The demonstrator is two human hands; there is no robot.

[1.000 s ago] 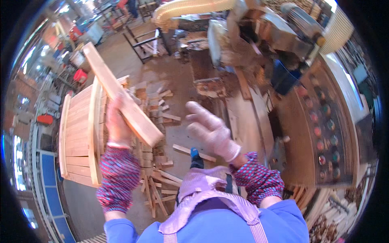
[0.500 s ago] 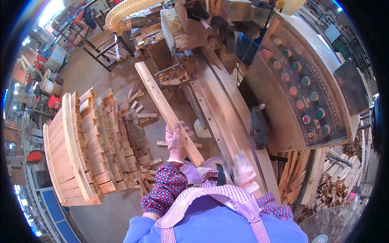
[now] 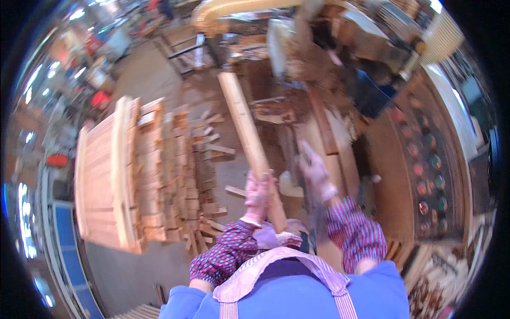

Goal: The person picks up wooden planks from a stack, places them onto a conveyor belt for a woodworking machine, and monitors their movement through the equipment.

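One pink-gloved left hand [image 3: 257,198] wraps around one long, straight, pale wooden bar [image 3: 245,123] reaching ahead of it. The pink-gloved right hand [image 3: 316,173], fingers outstretched, is at one long machine bed [image 3: 336,174]; contact is too blurred to tell. Ahead-right of it sits one dark-blue plastic bucket [image 3: 373,94], contents indistinct.

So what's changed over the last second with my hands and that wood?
Your left hand has swung the wooden plank rightward, from your left by the stack of wood to in front of your body, holding it in every picture. Your right hand has moved right, toward the machine bed; it's blurred, with nothing visible in it. The stack looks unchanged.
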